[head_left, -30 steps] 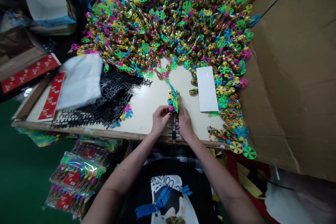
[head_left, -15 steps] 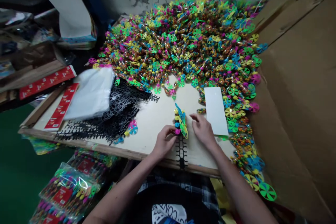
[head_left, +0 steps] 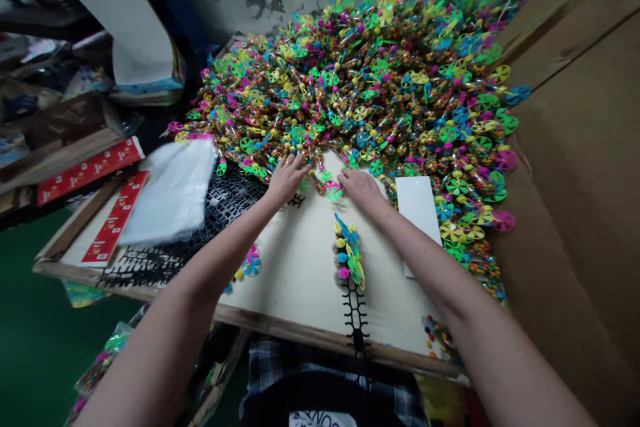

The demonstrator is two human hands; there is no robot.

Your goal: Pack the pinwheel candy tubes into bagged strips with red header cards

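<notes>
**Two hands at the edge of a heap of pinwheel toys**

Nearest, a black plastic strip lies over the front edge of the pale worktop. A few bright clipped toys sit at its far end. Left of it lie a pile of black strips, white bags and red labels. A white card lies to the right. Beyond, both bare arms stretch forward. The left hand lies open, its fingers spread on the heap's near edge. The right hand rests just beside a pink pinwheel with its fingers bent down among the toys; whether it grips one cannot be told. Farthest, the heap of pinwheel toys covers the back of the worktop.
</notes>
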